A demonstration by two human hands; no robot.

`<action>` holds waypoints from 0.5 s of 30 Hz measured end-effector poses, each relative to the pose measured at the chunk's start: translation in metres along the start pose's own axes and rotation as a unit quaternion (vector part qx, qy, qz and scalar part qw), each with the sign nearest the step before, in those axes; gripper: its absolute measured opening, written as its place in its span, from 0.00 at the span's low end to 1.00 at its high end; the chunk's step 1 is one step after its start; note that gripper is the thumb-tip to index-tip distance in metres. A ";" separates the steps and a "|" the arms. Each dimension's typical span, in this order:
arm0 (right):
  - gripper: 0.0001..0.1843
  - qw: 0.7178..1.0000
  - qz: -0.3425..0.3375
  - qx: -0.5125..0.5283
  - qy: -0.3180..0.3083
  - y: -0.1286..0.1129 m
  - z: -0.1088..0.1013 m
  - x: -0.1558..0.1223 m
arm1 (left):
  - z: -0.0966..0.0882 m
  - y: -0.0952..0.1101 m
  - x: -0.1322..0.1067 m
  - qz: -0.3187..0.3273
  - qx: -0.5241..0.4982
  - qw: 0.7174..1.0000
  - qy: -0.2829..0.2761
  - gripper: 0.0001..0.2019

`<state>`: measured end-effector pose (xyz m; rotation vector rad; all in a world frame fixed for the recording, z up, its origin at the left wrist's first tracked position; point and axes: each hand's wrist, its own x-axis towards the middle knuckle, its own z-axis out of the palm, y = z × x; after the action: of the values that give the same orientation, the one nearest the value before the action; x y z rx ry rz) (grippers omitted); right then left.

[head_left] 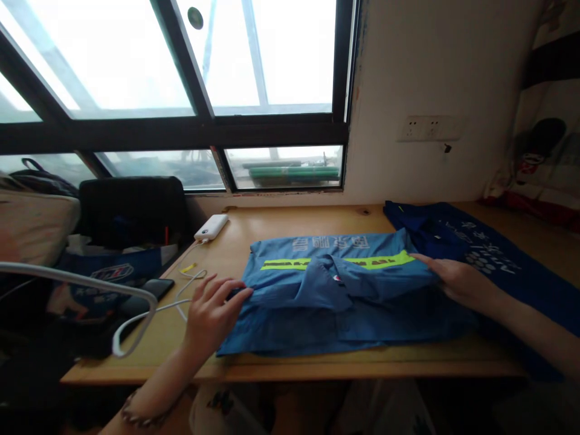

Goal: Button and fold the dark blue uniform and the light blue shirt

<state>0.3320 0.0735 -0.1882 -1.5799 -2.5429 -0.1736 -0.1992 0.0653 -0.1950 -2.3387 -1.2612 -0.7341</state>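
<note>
A light blue shirt with a neon yellow stripe and pale lettering lies folded flat on the wooden table. My left hand rests on the shirt's left edge, fingers spread and lying flat. My right hand presses on the shirt's right edge, fingers stretched out. Neither hand grips anything. A darker blue garment with white print lies on the table just beyond my right hand, partly under my right forearm.
A white power bank with a white cable lies at the table's back left. A black phone sits at the left edge. A grey hanger juts in from the left. Bags stand below the window; a wall socket is above.
</note>
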 end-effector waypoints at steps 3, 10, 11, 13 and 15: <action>0.36 0.998 0.015 0.061 -0.028 -0.009 -0.006 -0.024 | -0.004 -0.002 -0.026 0.003 -0.047 0.999 -0.027 0.14; 0.17 0.969 0.013 0.221 -0.106 -0.025 0.032 -0.054 | 0.020 0.005 -0.078 -0.005 -0.105 0.982 -0.156 0.21; 0.13 0.964 0.027 0.238 -0.117 -0.025 0.034 -0.054 | 0.021 0.003 -0.079 -0.008 -0.101 0.983 -0.152 0.21; 0.16 0.953 0.062 0.261 -0.143 -0.026 0.034 -0.053 | 0.018 0.000 -0.077 -0.011 -0.089 0.985 -0.149 0.20; 0.20 0.947 0.095 0.268 -0.151 -0.029 0.033 -0.052 | 0.009 0.002 -0.071 -0.008 -0.079 0.987 -0.142 0.19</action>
<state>0.3271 0.0203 -0.2310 -1.6903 -2.3167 0.7707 -0.2279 0.0229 -0.2456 -2.6391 -1.3836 -0.5360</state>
